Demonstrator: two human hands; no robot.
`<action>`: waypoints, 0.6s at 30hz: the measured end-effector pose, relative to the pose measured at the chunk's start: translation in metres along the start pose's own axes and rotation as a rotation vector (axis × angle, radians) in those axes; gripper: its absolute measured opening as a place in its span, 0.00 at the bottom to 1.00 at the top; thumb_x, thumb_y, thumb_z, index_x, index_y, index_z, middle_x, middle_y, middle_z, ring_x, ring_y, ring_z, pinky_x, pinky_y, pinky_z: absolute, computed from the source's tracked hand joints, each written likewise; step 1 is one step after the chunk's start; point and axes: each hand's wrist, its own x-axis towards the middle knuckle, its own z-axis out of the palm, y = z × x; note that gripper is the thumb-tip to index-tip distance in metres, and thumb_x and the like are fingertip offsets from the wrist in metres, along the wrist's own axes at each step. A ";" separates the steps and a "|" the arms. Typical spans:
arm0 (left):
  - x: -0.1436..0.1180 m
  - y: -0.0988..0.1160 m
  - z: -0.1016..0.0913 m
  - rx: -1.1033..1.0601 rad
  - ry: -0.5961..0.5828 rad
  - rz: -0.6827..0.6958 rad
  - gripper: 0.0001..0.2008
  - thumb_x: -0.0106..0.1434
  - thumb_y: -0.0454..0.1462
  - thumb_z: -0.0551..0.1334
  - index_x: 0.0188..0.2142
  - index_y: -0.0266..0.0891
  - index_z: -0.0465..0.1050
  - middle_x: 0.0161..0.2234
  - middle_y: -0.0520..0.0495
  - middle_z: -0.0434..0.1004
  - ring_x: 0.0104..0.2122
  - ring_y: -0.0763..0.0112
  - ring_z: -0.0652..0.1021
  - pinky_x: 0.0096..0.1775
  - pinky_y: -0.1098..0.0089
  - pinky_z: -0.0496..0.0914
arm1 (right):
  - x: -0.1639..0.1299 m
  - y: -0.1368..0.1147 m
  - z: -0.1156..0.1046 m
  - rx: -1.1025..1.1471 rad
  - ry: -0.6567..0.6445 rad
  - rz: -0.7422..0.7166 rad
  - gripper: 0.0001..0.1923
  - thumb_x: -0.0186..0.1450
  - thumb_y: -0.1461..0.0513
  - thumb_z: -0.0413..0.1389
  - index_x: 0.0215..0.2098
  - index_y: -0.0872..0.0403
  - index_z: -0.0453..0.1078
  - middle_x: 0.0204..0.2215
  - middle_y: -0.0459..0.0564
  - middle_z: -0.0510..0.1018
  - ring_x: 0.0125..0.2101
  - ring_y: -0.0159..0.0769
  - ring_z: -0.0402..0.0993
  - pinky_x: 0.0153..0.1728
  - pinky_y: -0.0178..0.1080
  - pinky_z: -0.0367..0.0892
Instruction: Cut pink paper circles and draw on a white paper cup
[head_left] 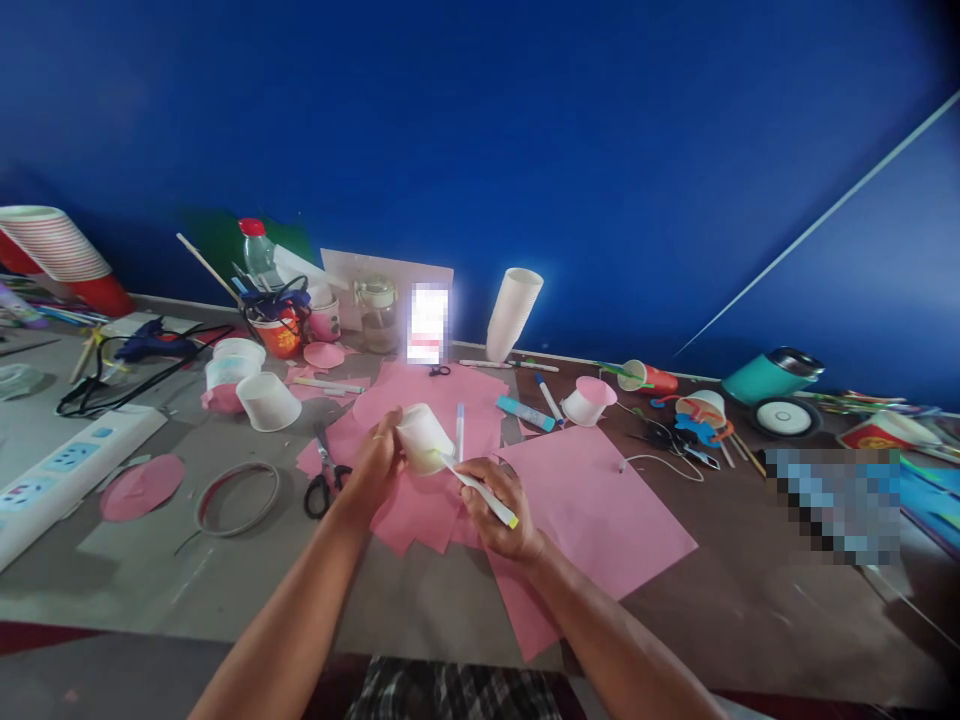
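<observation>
My left hand [380, 452] grips a white paper cup [421, 432], tilted above the pink paper in the middle of the table. In my right hand [504, 508] is a white marker with a yellow end [491, 498]; its tip touches the cup's side, where a yellowish patch shows. Sheets of pink paper [600, 510] lie under and beside both hands. Black-handled scissors [322, 480] rest just left of my left wrist. Another marker [460, 432] lies on the paper behind the cup, and a blue glue stick [525, 413] is farther right.
On the left are a white power strip [75, 475], a tape roll [237, 498] and a white cup [268, 402]. A cup stack [513, 314] leans at the wall near a bright, blurred screen [427, 325]. A teal flask [772, 375] lies at right.
</observation>
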 end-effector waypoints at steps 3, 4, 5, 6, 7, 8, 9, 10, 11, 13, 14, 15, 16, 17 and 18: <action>0.000 0.002 0.000 0.017 -0.006 -0.007 0.14 0.53 0.45 0.67 0.32 0.40 0.70 0.21 0.53 0.72 0.22 0.69 0.74 0.22 0.71 0.63 | 0.000 0.001 -0.001 -0.014 0.006 0.011 0.10 0.66 0.63 0.51 0.44 0.51 0.71 0.31 0.49 0.79 0.31 0.39 0.78 0.33 0.40 0.75; 0.000 0.002 0.000 0.016 -0.008 -0.010 0.15 0.52 0.46 0.68 0.32 0.39 0.70 0.22 0.53 0.72 0.22 0.69 0.74 0.23 0.72 0.63 | 0.000 0.001 -0.001 -0.016 0.008 0.019 0.10 0.66 0.62 0.51 0.44 0.51 0.71 0.31 0.49 0.79 0.31 0.38 0.78 0.33 0.40 0.75; 0.000 0.003 0.001 0.010 -0.008 -0.013 0.16 0.52 0.47 0.68 0.32 0.39 0.70 0.22 0.54 0.72 0.22 0.69 0.74 0.23 0.72 0.64 | 0.000 0.002 -0.002 -0.018 0.008 0.028 0.10 0.66 0.62 0.52 0.44 0.51 0.71 0.31 0.49 0.80 0.31 0.38 0.78 0.33 0.40 0.75; 0.000 0.003 0.001 0.003 -0.004 -0.013 0.17 0.51 0.48 0.68 0.32 0.39 0.69 0.22 0.54 0.72 0.22 0.70 0.74 0.24 0.72 0.64 | 0.000 0.002 -0.002 -0.021 0.007 0.038 0.10 0.66 0.62 0.52 0.44 0.51 0.71 0.32 0.49 0.80 0.31 0.38 0.77 0.34 0.40 0.75; 0.000 0.004 0.001 -0.004 -0.001 -0.014 0.18 0.50 0.48 0.68 0.32 0.39 0.69 0.22 0.54 0.72 0.22 0.70 0.74 0.23 0.72 0.63 | -0.001 0.003 -0.002 -0.023 0.005 0.048 0.10 0.66 0.62 0.52 0.44 0.51 0.71 0.32 0.49 0.80 0.32 0.38 0.77 0.34 0.40 0.75; 0.000 0.004 0.001 -0.009 0.005 -0.014 0.18 0.50 0.49 0.69 0.32 0.39 0.68 0.22 0.55 0.72 0.21 0.71 0.73 0.22 0.73 0.62 | -0.001 0.003 -0.002 -0.023 0.004 0.057 0.10 0.66 0.62 0.52 0.44 0.50 0.71 0.31 0.49 0.80 0.32 0.38 0.77 0.34 0.40 0.75; 0.000 0.005 0.001 -0.013 0.009 -0.015 0.19 0.50 0.49 0.69 0.32 0.39 0.68 0.22 0.55 0.72 0.20 0.72 0.72 0.22 0.73 0.61 | -0.001 0.003 -0.002 -0.021 0.004 0.068 0.10 0.66 0.62 0.52 0.44 0.50 0.71 0.31 0.49 0.80 0.32 0.38 0.77 0.34 0.40 0.75; 0.000 0.005 0.002 -0.016 0.012 -0.015 0.18 0.50 0.49 0.69 0.31 0.39 0.68 0.21 0.55 0.71 0.19 0.73 0.72 0.21 0.73 0.60 | -0.001 0.004 -0.002 -0.017 0.005 0.082 0.10 0.66 0.62 0.52 0.44 0.50 0.71 0.31 0.49 0.80 0.31 0.38 0.77 0.34 0.40 0.74; -0.001 0.006 0.002 -0.020 0.015 -0.014 0.18 0.50 0.48 0.69 0.31 0.39 0.68 0.21 0.56 0.71 0.19 0.73 0.71 0.21 0.73 0.59 | -0.001 0.005 -0.002 -0.011 0.008 0.094 0.10 0.66 0.62 0.52 0.43 0.50 0.72 0.31 0.49 0.80 0.31 0.38 0.77 0.33 0.40 0.74; -0.001 0.007 0.003 -0.032 0.022 -0.006 0.18 0.50 0.48 0.69 0.30 0.40 0.67 0.19 0.56 0.69 0.18 0.73 0.71 0.20 0.73 0.59 | -0.002 0.005 -0.002 -0.005 0.013 0.112 0.09 0.66 0.61 0.52 0.43 0.50 0.72 0.31 0.49 0.80 0.30 0.38 0.77 0.32 0.39 0.74; -0.002 0.007 0.004 -0.039 0.022 -0.001 0.17 0.50 0.48 0.68 0.30 0.40 0.67 0.18 0.57 0.68 0.18 0.72 0.71 0.20 0.73 0.59 | -0.002 0.006 -0.002 -0.003 0.011 0.117 0.09 0.66 0.61 0.52 0.43 0.50 0.72 0.31 0.49 0.80 0.30 0.38 0.77 0.32 0.39 0.74; -0.003 0.008 0.005 -0.045 0.020 0.003 0.17 0.50 0.48 0.68 0.30 0.40 0.67 0.18 0.57 0.67 0.19 0.71 0.72 0.20 0.73 0.60 | -0.002 0.006 -0.003 0.003 0.008 0.121 0.09 0.66 0.60 0.52 0.43 0.50 0.72 0.31 0.49 0.79 0.30 0.38 0.77 0.31 0.39 0.74; -0.003 0.008 0.006 -0.052 0.018 0.008 0.17 0.50 0.48 0.68 0.31 0.40 0.67 0.18 0.57 0.67 0.19 0.70 0.72 0.21 0.72 0.61 | -0.002 0.006 -0.003 0.015 0.007 0.124 0.09 0.66 0.60 0.52 0.43 0.50 0.72 0.30 0.49 0.79 0.29 0.37 0.76 0.31 0.39 0.74; -0.003 0.008 0.006 -0.056 0.013 0.012 0.17 0.50 0.48 0.68 0.31 0.40 0.67 0.18 0.57 0.67 0.20 0.69 0.73 0.21 0.72 0.62 | -0.002 0.006 -0.003 0.034 0.009 0.128 0.10 0.67 0.59 0.52 0.43 0.51 0.72 0.30 0.48 0.79 0.28 0.37 0.76 0.30 0.38 0.73; -0.003 0.008 0.006 -0.056 0.010 0.015 0.17 0.50 0.47 0.68 0.31 0.40 0.68 0.18 0.56 0.68 0.20 0.69 0.73 0.22 0.72 0.63 | -0.002 0.005 -0.004 0.060 0.010 0.133 0.10 0.67 0.58 0.52 0.43 0.51 0.72 0.29 0.48 0.79 0.27 0.36 0.75 0.28 0.38 0.73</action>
